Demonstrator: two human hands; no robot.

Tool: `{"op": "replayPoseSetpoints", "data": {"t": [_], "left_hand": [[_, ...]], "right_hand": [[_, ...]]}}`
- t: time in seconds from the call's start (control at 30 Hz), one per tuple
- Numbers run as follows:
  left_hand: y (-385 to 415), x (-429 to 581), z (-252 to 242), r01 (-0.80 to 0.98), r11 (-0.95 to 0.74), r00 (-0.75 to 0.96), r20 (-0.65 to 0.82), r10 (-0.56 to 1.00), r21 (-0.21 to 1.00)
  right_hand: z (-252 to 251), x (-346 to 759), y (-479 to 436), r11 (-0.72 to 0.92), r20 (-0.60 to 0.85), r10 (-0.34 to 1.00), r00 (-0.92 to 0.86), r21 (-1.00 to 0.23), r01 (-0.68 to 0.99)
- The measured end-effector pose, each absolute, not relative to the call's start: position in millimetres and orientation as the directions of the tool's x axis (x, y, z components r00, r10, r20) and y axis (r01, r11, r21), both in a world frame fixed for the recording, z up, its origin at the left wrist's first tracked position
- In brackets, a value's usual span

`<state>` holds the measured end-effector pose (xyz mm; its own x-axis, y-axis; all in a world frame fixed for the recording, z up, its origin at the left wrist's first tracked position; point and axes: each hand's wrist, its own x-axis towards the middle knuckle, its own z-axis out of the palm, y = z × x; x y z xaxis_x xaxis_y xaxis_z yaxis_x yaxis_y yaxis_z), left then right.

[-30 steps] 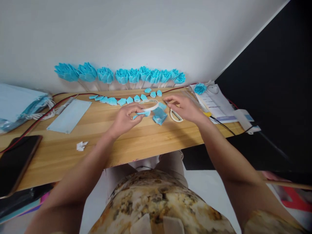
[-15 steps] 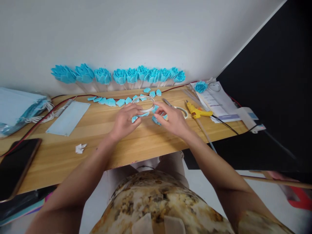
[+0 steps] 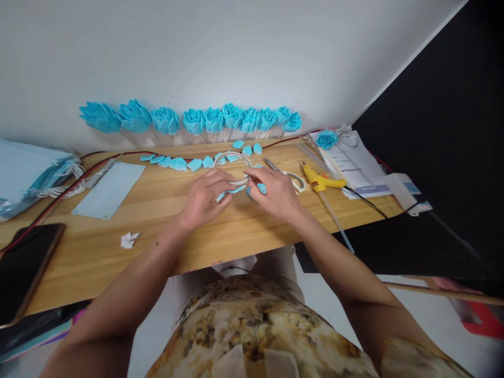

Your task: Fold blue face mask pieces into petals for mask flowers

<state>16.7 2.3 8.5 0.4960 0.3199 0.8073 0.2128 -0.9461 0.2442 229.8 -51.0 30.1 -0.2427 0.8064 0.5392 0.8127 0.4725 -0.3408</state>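
Observation:
My left hand (image 3: 207, 198) is closed on the near-left rim of a thin white ring (image 3: 233, 156) that looks like a narrow roll of tape, held tilted above the table. At the ring's near-right edge, my right hand (image 3: 275, 191) is closed in a pinch; the exact bit between its fingertips is too small to make out. Beneath and between both hands lie light blue cut pieces (image 3: 236, 190), partly hidden by the fingers. A row of similar blue petal pieces (image 3: 179, 164) stretches behind my left hand. Scissors (image 3: 292, 178) with pale handles rest just right of my right hand.
Blue petal flowers (image 3: 165, 121) on sticks lean against the wall. To the right are a yellow glue gun (image 3: 321, 180), papers (image 3: 346, 163) and a single blue flower (image 3: 326, 139). On the left lie a flat mask (image 3: 110, 190), bagged masks (image 3: 31, 168), a phone (image 3: 29, 268) and white scraps (image 3: 129, 240).
My right hand's fingers have come closer together at the ring's near edge, moving slightly left and down. My left hand keeps hold of the ring. The view has shifted slightly.

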Motion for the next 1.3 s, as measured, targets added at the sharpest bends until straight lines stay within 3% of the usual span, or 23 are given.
{"op": "replayPoseSetpoints", "data": {"t": [0.23,0.57,0.8,0.9,1.03,1.1,1.2,1.27,1.3], "left_hand": [[4,15,9,0.244,-0.94,0.476,0.815,0.331,0.239],[6,15,3,0.251,-0.912,0.448,0.796,0.406,0.324],[9,10,9,0.276,-0.845,0.361,0.765,0.533,0.459],[10,9,12,0.277,-0.798,0.33,0.727,0.602,0.535],[10,9,12,0.213,-0.729,0.264,0.68,0.684,0.651],[11,10,10,0.132,-0.652,0.22,0.62,0.754,0.747],[15,9,6,-0.03,-0.477,0.171,0.474,0.864,0.879],[17,8,4,-0.125,-0.372,0.153,0.388,0.909,0.92],[18,7,3,-0.161,-0.334,0.148,0.357,0.922,0.929]], "right_hand": [[32,230,-51,0.458,0.521,0.825,-0.219,-0.389,0.799],[32,231,-55,0.454,0.519,0.828,-0.212,-0.399,0.796],[49,258,-60,0.44,0.429,0.878,-0.215,-0.543,0.715],[51,284,-58,0.288,0.308,0.938,-0.161,-0.429,0.856],[40,307,-53,-0.004,0.022,1.0,0.004,0.034,0.999],[30,311,-50,-0.044,-0.041,0.998,0.051,0.158,0.986],[20,314,-44,-0.08,-0.018,0.996,0.084,0.152,0.985],[18,321,-39,-0.13,-0.004,0.991,0.13,0.016,0.991],[19,325,-38,-0.156,-0.003,0.988,0.156,-0.112,0.981]]}}
